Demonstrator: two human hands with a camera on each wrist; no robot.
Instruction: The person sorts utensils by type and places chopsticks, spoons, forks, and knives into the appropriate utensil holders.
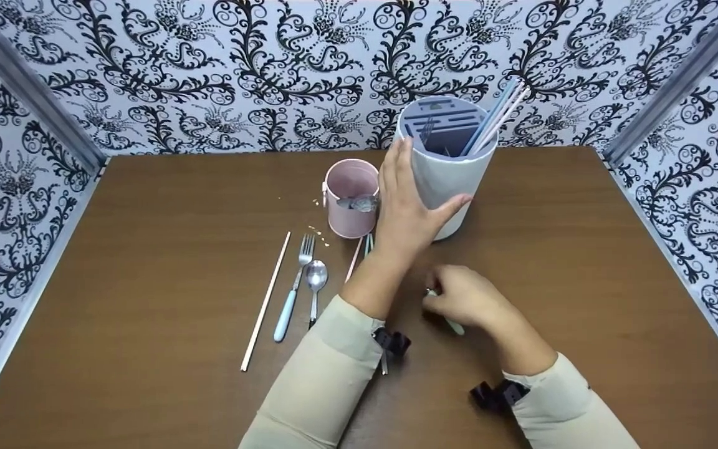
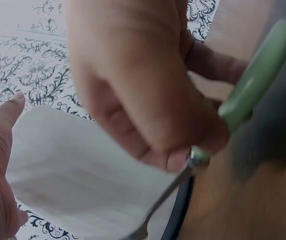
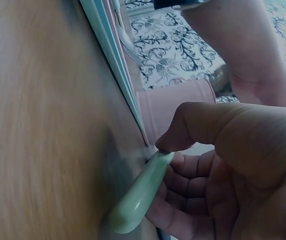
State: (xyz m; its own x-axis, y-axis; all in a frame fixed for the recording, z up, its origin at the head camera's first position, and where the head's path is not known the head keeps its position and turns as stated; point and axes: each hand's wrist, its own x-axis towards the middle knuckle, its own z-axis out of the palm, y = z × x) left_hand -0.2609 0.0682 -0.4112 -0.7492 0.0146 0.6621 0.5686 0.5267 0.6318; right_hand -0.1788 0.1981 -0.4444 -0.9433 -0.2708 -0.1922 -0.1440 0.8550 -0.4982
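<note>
My left hand (image 1: 406, 206) rests against the near left side of a tall white utensil holder (image 1: 449, 181), fingers straight toward its rim and thumb spread across its front. Blue and pale pink sticks (image 1: 497, 118) and a fork (image 1: 427, 130) stand in the holder's slotted top. Low over the table, in front of the holder, my right hand (image 1: 465, 296) pinches a utensil with a green handle (image 3: 143, 195) between thumb and fingers. Its thin metal neck (image 2: 167, 192) shows in the left wrist view; the head end is cut off there, so its kind is unclear.
Left of the holder stands a pink cup (image 1: 349, 221) with spoon heads (image 1: 362, 203) at its rim. On the table lie a blue-handled fork (image 1: 285, 315), a spoon (image 1: 316, 277) and a pale stick (image 1: 265, 302). More sticks (image 1: 354, 259) run under my left forearm. Small crumbs lie near the cup.
</note>
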